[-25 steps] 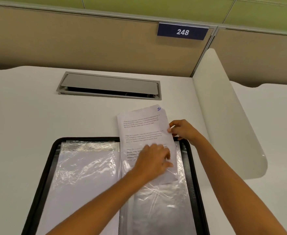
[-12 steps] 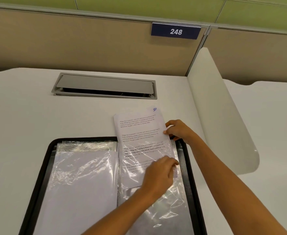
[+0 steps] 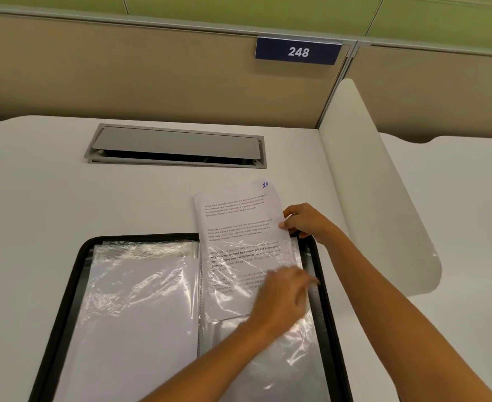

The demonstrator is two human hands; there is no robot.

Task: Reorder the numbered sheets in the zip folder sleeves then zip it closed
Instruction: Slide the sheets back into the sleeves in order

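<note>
1. Zip folder (image 3: 61,314): a black-edged folder lies open and flat on the white desk (image 3: 35,213), its clear plastic sleeves facing up.
2. Left-hand sleeve (image 3: 140,309): it contains a white sheet seen from its blank side, under crinkled, glossy plastic.
3. Numbered sheet (image 3: 236,224): a printed page marked "10" in blue ink at its top right corner sits partly inside the right-hand sleeve (image 3: 282,358). Its lower part lies under the plastic; its upper part projects past the folder's far edge onto the desk.
4. Right hand (image 3: 305,223): its fingers pinch the right edge of the sheet just above the folder's top right corner.
5. Left hand (image 3: 279,297): it lies on the right-hand sleeve over the sheet's lower right part, fingers extended and motion-blurred; whether it grips the plastic cannot be told.
6. Surroundings: a grey cable hatch (image 3: 176,146) is set into the desk beyond the sheet, a white divider (image 3: 369,184) stands to the right, and a blue plate (image 3: 298,51) on the partition reads "248".
</note>
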